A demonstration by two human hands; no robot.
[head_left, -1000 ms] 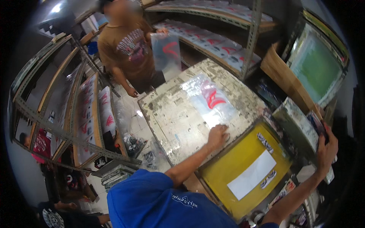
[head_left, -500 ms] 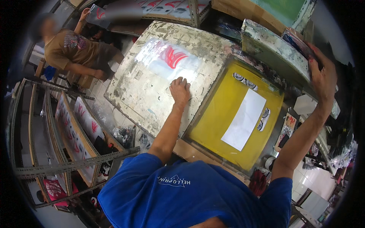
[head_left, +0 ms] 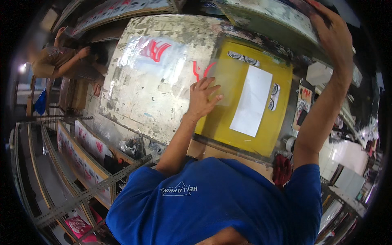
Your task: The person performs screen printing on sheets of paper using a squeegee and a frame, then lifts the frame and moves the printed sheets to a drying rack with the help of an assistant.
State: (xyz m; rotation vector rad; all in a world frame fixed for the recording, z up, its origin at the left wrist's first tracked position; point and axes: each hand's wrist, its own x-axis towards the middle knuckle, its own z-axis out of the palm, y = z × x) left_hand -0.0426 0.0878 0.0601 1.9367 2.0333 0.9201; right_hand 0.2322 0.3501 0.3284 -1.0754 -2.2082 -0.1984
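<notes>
My left hand (head_left: 202, 97) has its fingers spread over a translucent sheet (head_left: 223, 69) with red strokes, which spans the gap between the paint-worn white board and the yellow panel. Whether the fingertips touch the sheet I cannot tell. On the white board (head_left: 139, 102) lies another clear sheet (head_left: 136, 55) printed with red claw-like strokes. The yellow panel (head_left: 218, 132) to the right bears a white paper strip (head_left: 251, 100) and small black-and-white circular patterns. At the upper right, my right hand (head_left: 337, 38) is closed round the edge of a raised, paint-stained frame (head_left: 265, 22); some fingers are hidden.
Metal racks (head_left: 75, 179) with printed sheets stand at the left, and another rack (head_left: 122, 14) is at the far side. A person (head_left: 65, 61) is at the far left. Dark red cloth (head_left: 282, 169) hangs near the panel's lower right corner.
My left hand has moved right, off the white board, and its fingers have spread. The translucent red-marked sheet now shows beside it. The view has shifted; the other person has brought their arms lower.
</notes>
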